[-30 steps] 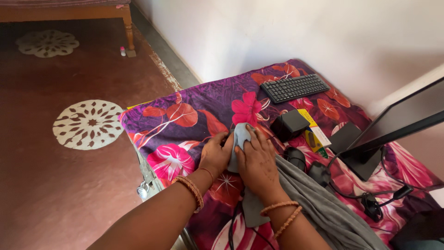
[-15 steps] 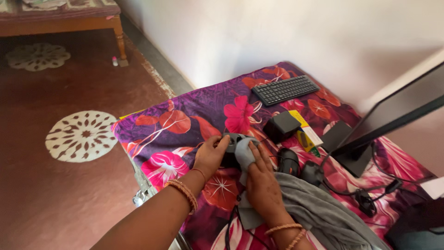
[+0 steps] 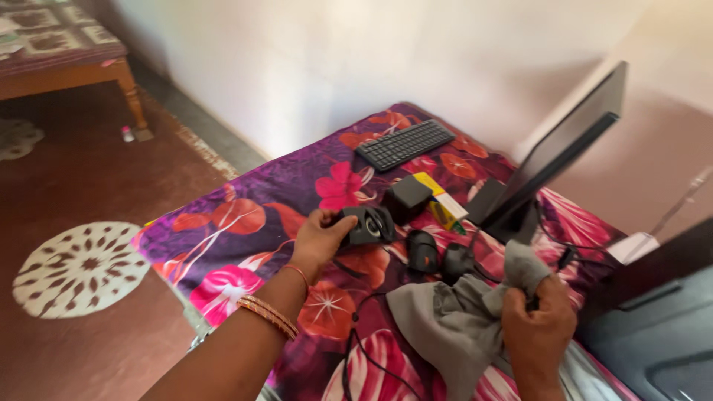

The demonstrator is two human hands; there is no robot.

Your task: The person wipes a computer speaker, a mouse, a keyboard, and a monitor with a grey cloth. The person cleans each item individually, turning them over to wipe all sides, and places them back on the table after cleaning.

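Observation:
My left hand (image 3: pixel 318 238) grips a small dark speaker (image 3: pixel 365 225) that rests on the flower-patterned cloth (image 3: pixel 238 215) covering the table. My right hand (image 3: pixel 538 330) is off to the right, closed around a bunched grey cloth (image 3: pixel 464 315), which hangs down over the table. Black cables (image 3: pixel 356 356) run across the cloth below the speaker.
A black mouse (image 3: pixel 422 251) and a second dark speaker (image 3: pixel 454 261) lie right of the held speaker. Behind them are a black box (image 3: pixel 407 197), a yellow carton (image 3: pixel 442 204), a black keyboard (image 3: pixel 405 145) and a tilted monitor (image 3: pixel 564 152). Floor lies left, with a wooden bench (image 3: pixel 67 67).
My right hand has pulled the grey cloth off the speaker and moved right and toward me. My left hand keeps hold of the speaker. The view has swung right.

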